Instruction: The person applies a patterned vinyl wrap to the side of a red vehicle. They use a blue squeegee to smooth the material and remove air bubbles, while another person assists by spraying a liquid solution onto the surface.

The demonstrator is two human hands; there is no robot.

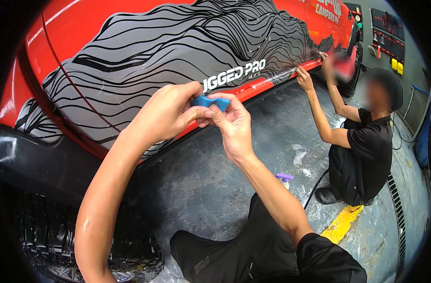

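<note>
Between my two hands is a small, thin blue piece [220, 103], bent and flexible; whether it is cloth, film or soft plastic I cannot tell. My left hand [170, 111] pinches its left end with thumb and fingers. On the other end, my right hand [235, 127] closes its thumb and fingertips. Both are held just in front of a red vehicle's side [81, 30], near the lower sill. A grey decal with wavy black lines [149, 52] and white lettering covers that side. My fingers partly hide the lettering and the sill.
To the right a co-worker [371, 137] squats, both hands at the vehicle's lower edge. A purple-headed spray bottle [285, 178] stands on the grey floor beyond my right forearm. A large tyre [43, 236] is at lower left. A floor drain grate [397, 221] and tool board [387, 37] lie farther right.
</note>
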